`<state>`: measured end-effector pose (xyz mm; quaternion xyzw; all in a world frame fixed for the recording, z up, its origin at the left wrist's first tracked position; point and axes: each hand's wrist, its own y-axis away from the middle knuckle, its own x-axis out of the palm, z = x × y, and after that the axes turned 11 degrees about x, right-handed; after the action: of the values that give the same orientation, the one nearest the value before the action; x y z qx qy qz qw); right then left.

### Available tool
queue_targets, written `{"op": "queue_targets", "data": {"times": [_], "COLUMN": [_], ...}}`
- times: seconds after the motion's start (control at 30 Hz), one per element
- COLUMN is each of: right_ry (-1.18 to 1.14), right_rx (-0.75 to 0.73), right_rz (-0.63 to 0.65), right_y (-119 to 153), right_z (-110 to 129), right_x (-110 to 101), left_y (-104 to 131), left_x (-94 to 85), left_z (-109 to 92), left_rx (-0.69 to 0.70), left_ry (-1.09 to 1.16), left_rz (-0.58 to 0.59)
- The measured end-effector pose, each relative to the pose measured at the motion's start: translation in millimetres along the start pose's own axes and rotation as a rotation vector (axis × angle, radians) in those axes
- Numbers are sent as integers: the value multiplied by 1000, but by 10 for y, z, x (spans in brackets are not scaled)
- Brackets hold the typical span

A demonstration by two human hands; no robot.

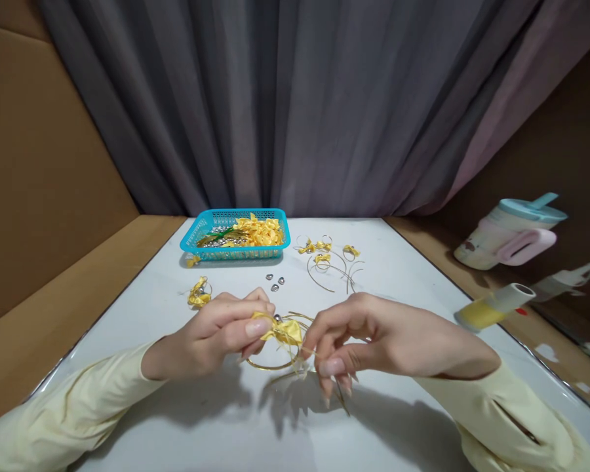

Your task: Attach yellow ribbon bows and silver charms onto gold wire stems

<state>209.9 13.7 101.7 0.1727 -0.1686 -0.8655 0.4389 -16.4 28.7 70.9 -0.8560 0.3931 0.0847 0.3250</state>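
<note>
My left hand [226, 331] pinches a yellow ribbon bow [286, 331] between thumb and fingers, left of the middle of the view. A small silver bead [277, 318] shows at the bow's upper edge. Around and below the bow curves a gold wire ring [270, 367]. Just right of the bow, my right hand [356, 341] has its fingers curled, with a thin gold wire [311, 353] running to its fingertips. Whether those fingertips grip the wire or another small piece is too fine to make out.
A blue basket [236, 252] of yellow bows and silver pieces stands at the back. Three silver beads [274, 288], finished-looking bows [323, 259] and a bow cluster [198, 293] lie on the white table [216, 426]. At right are a cup [511, 233] and a yellow bottle [494, 308].
</note>
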Motion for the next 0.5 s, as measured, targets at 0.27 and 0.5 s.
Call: {"op": "queue_targets", "data": {"times": [0.27, 0.5], "right_ry": [104, 113], "right_rx": [-84, -62], "right_rz": [-150, -177], "right_y": [245, 239], "right_z": [60, 74], "right_x": [-43, -15], "left_y": [-15, 9], "left_x": [1, -5], "left_z": [-6, 16], "left_rx": [38, 34], "left_ry": [-36, -15], "left_rz": [0, 14]}}
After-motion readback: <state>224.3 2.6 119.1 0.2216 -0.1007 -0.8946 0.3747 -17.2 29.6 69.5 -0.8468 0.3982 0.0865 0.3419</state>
